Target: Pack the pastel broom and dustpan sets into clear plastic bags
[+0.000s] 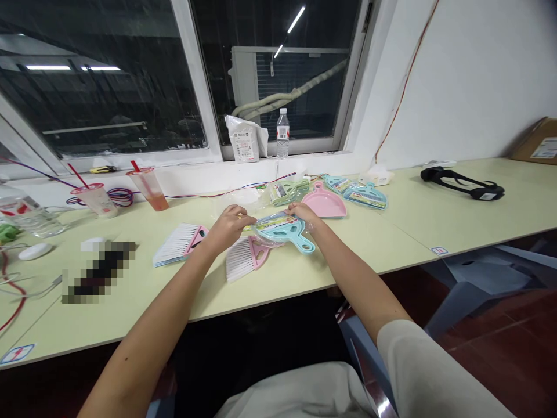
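The left hand has a narrow grip on the left end of the wrapped blue dustpan, and the right hand holds its far edge, above the counter.

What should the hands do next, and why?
Maybe the left hand could gently tug the clear wrapper while the right hand steadies the light-blue dustpan: both hands hold that package, plastic covers it, and the pink dustpan looks bare.
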The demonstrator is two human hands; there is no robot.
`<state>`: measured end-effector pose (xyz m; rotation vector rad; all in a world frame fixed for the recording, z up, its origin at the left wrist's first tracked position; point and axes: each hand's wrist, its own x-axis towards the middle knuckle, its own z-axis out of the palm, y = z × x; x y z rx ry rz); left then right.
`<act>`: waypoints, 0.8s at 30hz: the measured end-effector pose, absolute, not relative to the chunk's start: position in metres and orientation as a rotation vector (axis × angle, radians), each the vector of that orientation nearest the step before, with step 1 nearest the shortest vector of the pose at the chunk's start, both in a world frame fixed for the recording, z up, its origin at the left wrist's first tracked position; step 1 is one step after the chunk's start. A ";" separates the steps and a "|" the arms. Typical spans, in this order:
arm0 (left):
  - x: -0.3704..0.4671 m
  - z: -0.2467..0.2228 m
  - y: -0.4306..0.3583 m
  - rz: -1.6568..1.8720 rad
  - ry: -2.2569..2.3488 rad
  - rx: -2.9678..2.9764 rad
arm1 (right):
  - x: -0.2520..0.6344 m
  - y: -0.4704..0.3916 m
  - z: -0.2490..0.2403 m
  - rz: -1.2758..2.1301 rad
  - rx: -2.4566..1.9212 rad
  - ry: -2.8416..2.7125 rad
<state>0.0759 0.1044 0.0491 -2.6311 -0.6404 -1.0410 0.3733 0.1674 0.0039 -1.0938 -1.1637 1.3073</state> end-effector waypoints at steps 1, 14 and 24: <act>0.076 0.048 0.104 -1.046 -0.640 -2.615 | 0.374 0.167 0.004 1.310 -1.106 -1.169; 0.081 0.046 0.106 -1.995 -1.342 -2.664 | 0.369 0.154 0.023 1.097 -0.999 -1.174; 0.101 0.052 0.089 -2.727 -2.138 -2.692 | 0.361 0.141 0.035 0.914 -0.923 -1.301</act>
